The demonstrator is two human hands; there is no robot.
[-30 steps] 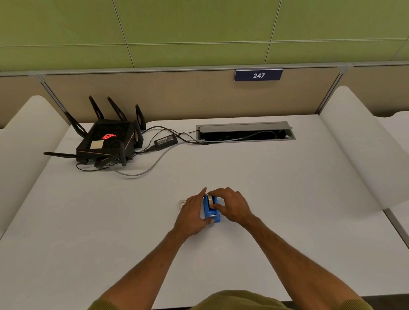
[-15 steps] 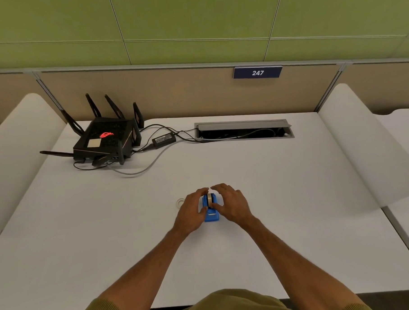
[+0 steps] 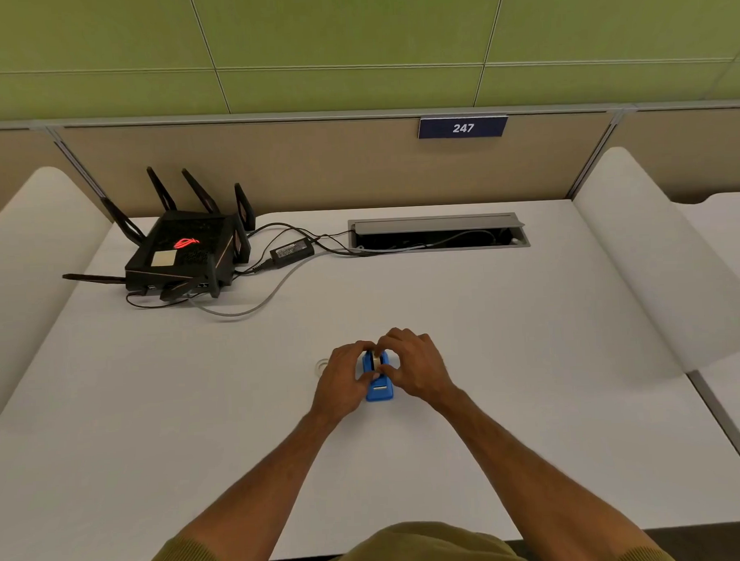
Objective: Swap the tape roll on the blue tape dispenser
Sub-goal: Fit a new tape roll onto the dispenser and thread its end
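A small blue tape dispenser (image 3: pixel 380 391) stands on the white desk (image 3: pixel 533 358), its cutter end pointing toward me. A pale tape roll (image 3: pixel 377 362) sits in its top. My left hand (image 3: pixel 343 379) grips the dispenser's left side with the thumb across its middle. My right hand (image 3: pixel 414 369) closes on the roll from the right, fingers curled over the back. A second, clear tape roll (image 3: pixel 321 366) lies flat on the desk just left of my left hand, partly hidden by it.
A black router (image 3: pixel 185 254) with antennas sits at the back left, with a power brick (image 3: pixel 291 252) and cables trailing into an open cable slot (image 3: pixel 438 234) at the back centre. White curved dividers flank the desk.
Both hands have drawn closer together over the dispenser, fingertips now meeting above the roll. The dispenser has stayed at the same spot on the desk.
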